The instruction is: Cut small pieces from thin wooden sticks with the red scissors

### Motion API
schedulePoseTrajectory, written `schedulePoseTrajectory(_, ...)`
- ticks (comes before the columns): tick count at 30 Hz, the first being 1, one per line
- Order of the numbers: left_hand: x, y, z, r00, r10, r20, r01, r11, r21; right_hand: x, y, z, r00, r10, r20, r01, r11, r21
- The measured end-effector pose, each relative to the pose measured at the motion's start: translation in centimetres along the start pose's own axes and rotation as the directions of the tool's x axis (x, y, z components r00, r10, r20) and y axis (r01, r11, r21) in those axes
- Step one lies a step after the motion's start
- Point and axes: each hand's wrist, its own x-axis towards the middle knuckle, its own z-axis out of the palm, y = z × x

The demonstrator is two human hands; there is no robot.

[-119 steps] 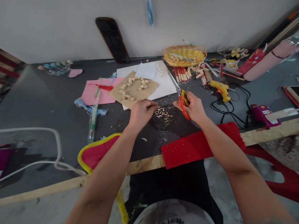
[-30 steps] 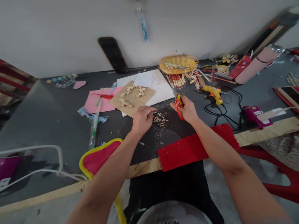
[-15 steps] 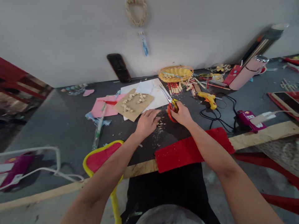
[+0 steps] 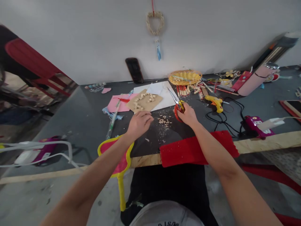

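My right hand (image 4: 187, 115) grips a pair of scissors (image 4: 176, 101) by red and yellow handles, its blades pointing away and to the left over the white paper (image 4: 168, 99). My left hand (image 4: 140, 124) hovers low over the dark tabletop with fingers loosely extended; I see nothing in it. Just beyond its fingers lies brown card (image 4: 154, 104), bearing small wooden pieces (image 4: 138, 102) in a curved, unclosed line. Between my hands is a scatter of cut wooden bits (image 4: 164, 121) and crumbs.
A yellow basket (image 4: 174, 82) stands at the back beside several red-ended sticks (image 4: 182, 91). To the right are a yellow glue gun (image 4: 215, 103), its black cord and a purple power socket (image 4: 255, 125). Red cloth (image 4: 181, 152) drapes the front edge. A phone (image 4: 134, 70) leans on the wall.
My left hand has drawn back leftward, uncovering the cut bits. The scissors stay in my right hand. The whole view has turned somewhat left.
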Motion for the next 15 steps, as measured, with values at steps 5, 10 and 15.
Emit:
schedulePoseTrajectory(5, -1.6, -2.6, -1.9, 0.979, -0.185, -0.085, 0.189, 0.981, 0.04, 0.1, 0.2, 0.0, 1.0, 0.005, -0.019, -0.005, 1.0, 0.015)
schedulePoseTrajectory(10, -3.4, -1.9, -1.8, 0.984, -0.177, -0.027, 0.179, 0.982, 0.06, 0.1, 0.3, -0.2, 0.999, 0.035, -0.036, -0.034, 0.999, 0.026)
schedulePoseTrajectory(15, -5.1, -0.7, -0.6, 0.985, -0.163, -0.064, 0.168, 0.983, 0.08, 0.1, 0.5, -0.2, 0.999, 0.025, -0.041, -0.025, 1.0, -0.006)
